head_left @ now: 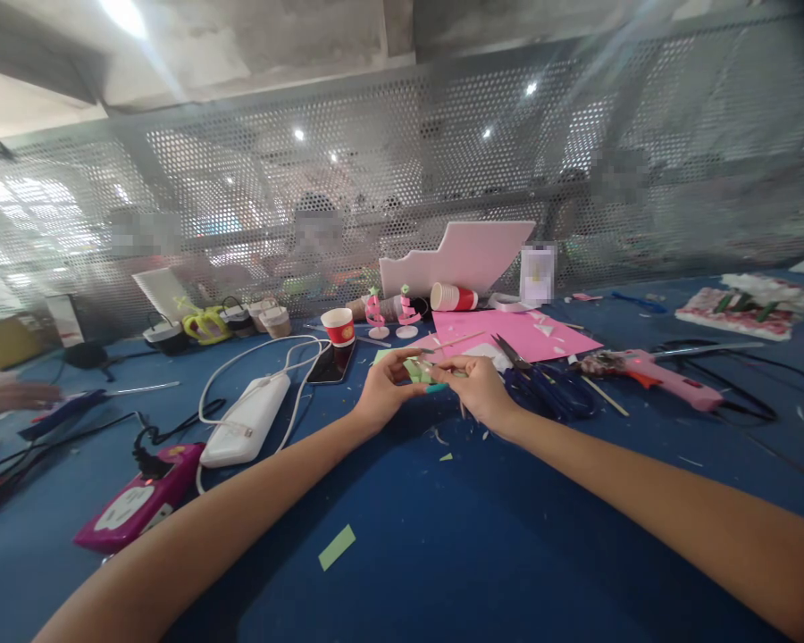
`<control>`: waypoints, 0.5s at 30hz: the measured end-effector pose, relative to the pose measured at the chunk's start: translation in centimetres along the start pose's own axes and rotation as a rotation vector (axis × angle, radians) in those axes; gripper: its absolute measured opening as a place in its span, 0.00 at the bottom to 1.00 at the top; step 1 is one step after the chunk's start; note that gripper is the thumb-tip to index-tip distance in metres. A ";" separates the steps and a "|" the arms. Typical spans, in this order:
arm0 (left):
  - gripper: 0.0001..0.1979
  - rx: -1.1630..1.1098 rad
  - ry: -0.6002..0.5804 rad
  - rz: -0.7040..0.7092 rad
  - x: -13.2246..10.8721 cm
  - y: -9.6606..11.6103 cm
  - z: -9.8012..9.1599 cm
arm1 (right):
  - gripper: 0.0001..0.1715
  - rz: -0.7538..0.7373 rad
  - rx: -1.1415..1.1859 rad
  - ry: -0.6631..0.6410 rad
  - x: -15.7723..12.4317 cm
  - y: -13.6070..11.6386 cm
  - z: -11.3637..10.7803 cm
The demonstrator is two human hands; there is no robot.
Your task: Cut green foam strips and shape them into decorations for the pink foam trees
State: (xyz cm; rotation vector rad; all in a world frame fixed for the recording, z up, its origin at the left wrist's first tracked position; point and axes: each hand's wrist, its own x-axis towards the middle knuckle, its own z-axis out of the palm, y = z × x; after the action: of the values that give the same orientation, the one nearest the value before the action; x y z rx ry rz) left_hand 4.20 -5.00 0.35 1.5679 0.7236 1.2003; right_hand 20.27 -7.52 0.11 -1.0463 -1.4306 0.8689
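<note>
My left hand (389,389) and my right hand (481,388) meet in front of me above the blue table. Thumb and fingers of the left hand close on a small piece of pale green paper (415,370). The right fingers are pinched together close beside it; what lies between them is too small and blurred to name. A teal spot (435,388) shows by the left thumb tip. Dark blue-handled scissors (549,388) lie just right of the right hand, and pink paper sheets (515,332) are behind both hands. A green paper strip (337,547) lies nearer to me.
A white power strip (247,420), purple socket block (140,500), phone (332,362) and red paper cup (339,327) stand left. A pink glue gun (670,379) lies right. Pink curled ornaments (408,313) and white foam board (459,254) stand behind. Another person's hand (17,396) is far left.
</note>
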 end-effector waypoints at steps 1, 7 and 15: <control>0.30 0.008 0.013 -0.003 0.0 0.0 0.0 | 0.21 0.021 0.004 0.001 0.0 -0.1 0.0; 0.22 -0.045 0.075 -0.030 0.2 -0.4 0.1 | 0.18 0.038 0.014 -0.017 -0.1 -0.6 -0.2; 0.20 -0.078 0.158 -0.037 0.5 -0.8 -0.3 | 0.15 -0.041 -0.053 -0.035 0.0 0.4 -0.4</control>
State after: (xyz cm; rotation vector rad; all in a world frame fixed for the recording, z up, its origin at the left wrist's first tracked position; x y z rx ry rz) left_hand 4.20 -4.19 -0.27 1.4007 0.7948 1.3198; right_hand 20.68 -7.44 -0.20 -1.0425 -1.5067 0.8267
